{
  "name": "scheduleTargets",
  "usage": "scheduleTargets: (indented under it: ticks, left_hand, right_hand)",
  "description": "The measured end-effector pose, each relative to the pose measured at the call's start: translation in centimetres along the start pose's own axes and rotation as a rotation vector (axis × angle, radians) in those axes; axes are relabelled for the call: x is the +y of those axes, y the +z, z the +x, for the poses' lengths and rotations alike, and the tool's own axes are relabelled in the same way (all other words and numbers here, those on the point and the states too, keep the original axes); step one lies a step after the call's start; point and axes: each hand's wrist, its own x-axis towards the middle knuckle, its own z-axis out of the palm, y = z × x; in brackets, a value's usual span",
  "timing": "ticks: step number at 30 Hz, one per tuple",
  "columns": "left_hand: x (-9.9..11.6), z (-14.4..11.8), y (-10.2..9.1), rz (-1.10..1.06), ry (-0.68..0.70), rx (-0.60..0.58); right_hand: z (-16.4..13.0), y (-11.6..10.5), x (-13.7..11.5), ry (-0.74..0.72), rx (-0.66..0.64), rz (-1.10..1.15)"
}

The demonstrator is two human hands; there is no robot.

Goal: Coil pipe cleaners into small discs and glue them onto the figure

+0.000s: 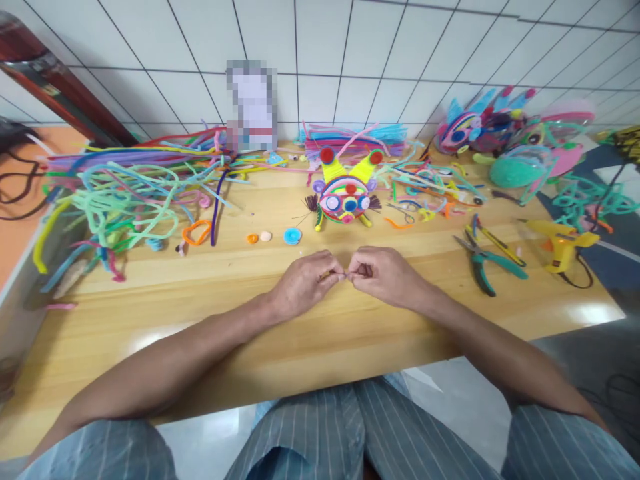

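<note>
My left hand [306,283] and my right hand [385,275] meet over the front middle of the table, fingertips pinched close together. Between them is a tiny dark piece, mostly covered by the fingers and too small to name. Just beyond the hands stands a colourful mask-like figure [345,193] made of pipe cleaners, with yellow horns tipped in red and blue-centred round eyes. Left of it lie a blue pipe-cleaner coil [293,236], a small pale coil [266,236] and an orange coil [253,238].
Loose pipe cleaners [135,200] are heaped at the left, with another bundle [355,140] along the tiled wall. At the right lie pliers [485,260], a yellow cutter [500,245], a yellow glue gun [560,240] and small scissors [403,212]. More decorated figures [460,130] stand at the back right.
</note>
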Motion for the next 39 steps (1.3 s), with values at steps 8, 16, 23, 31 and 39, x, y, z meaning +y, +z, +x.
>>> scheduleTargets:
  ticks: [8,16,23,31,39]
  left_hand:
    - [0.9,-0.4,0.8,-0.447,-0.304,0.251]
    - [0.1,0.6,-0.2,-0.611,-0.421,0.092]
    - [-0.1,0.7,-0.8,-0.242,-0.269,-0.041]
    - [0.4,0.4,0.1,-0.513,-0.424,0.129]
    - [0.8,0.7,0.5,-0.912,-0.570,0.235]
  right_hand:
    - [-0.3,2.4,-0.8,0.195,0.177,0.433]
    - [0.4,1.8,-0.2,0.269,0.121,0.493]
    - [0.4,0.1,-0.2,0.114,-0.029,0.085]
    - [0.4,0.1,-0.4,0.115,-0.014,0.172]
    - [1.4,2.1,0.3,0.276,0.055,0.633]
